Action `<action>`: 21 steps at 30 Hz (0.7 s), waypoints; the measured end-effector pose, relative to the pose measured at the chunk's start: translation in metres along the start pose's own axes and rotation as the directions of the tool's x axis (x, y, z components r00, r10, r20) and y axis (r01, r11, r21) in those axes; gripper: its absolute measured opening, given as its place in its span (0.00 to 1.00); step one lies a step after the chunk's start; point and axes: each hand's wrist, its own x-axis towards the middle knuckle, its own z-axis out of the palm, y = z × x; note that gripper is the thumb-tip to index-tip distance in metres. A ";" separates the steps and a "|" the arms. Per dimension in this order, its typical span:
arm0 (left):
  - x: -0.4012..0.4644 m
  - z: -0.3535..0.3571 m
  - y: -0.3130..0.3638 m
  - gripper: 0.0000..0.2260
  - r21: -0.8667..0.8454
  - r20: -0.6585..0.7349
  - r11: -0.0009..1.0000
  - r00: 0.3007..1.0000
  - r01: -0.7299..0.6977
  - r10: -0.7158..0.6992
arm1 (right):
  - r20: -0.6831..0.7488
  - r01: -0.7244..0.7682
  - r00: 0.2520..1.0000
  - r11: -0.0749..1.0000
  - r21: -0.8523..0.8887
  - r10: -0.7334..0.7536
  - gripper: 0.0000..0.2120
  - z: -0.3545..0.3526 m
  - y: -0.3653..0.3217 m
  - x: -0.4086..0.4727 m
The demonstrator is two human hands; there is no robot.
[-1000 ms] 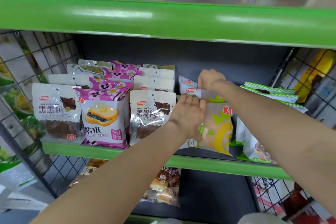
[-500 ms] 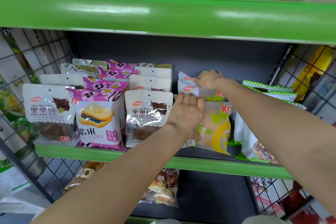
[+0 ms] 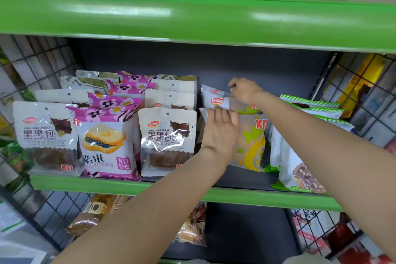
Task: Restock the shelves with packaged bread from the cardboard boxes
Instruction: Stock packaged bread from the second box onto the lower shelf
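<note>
On the middle shelf [image 3: 192,196], fourth row from the left: yellow-and-green bread packs [image 3: 249,146], stood upright.
Left hand [image 3: 220,133] lay flat on the front pack, fingers curled over its top edge, likely steadying it; right hand [image 3: 244,90] pinched the rear packs' tops [image 3: 216,100], apparently squaring the file. Hands were apart. Chocolate packs [image 3: 167,135] stood just beside; no cardboard box showed.

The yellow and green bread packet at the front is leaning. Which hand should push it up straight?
Probably the left hand. It already lies flat on the front yellow and green packet. The right hand is farther back, touching the packets behind.
</note>
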 end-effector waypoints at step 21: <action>0.001 0.007 -0.005 0.50 0.011 -0.012 1.000 1.000 -0.016 0.016 | -0.271 -0.246 0.923 0.960 0.132 0.273 0.15 0.007 0.007 -0.014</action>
